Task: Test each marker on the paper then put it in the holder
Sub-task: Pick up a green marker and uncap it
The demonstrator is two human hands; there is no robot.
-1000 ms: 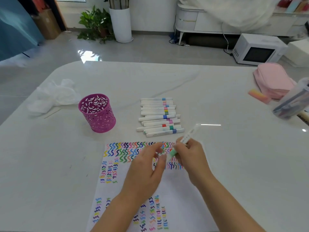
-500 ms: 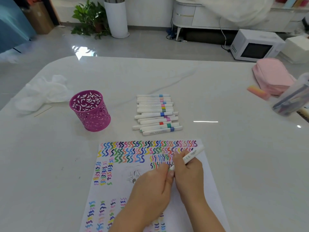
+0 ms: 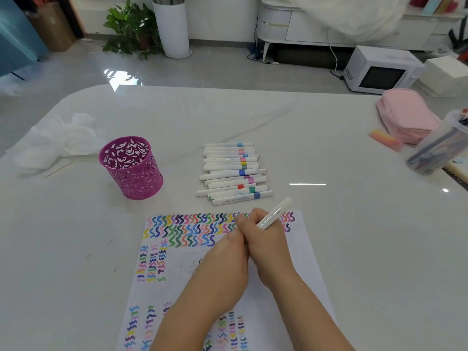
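My right hand (image 3: 268, 247) grips a white marker (image 3: 274, 214) with its tip down on the paper (image 3: 301, 249), which is covered in rows of coloured squiggles. My left hand (image 3: 225, 264) rests on the paper, pressed against my right hand. Its fingers are closed around the marker's cap, of which only a green sliver shows between the hands. The magenta perforated holder (image 3: 130, 168) stands upright to the upper left of the paper, and I see nothing in it. Several capped white markers (image 3: 233, 172) lie in a stack just beyond the paper.
Crumpled white tissue (image 3: 55, 140) lies at the far left beside a thin stick. At the right are a pink pouch (image 3: 407, 117), an orange-pink eraser (image 3: 386, 139) and a tipped clear tub of pens (image 3: 440, 145). The table's far edge curves behind.
My hands pulled the cap off the marker. Then both came down onto the paper, and the marker tip now touches the sheet near the upper squiggle rows.
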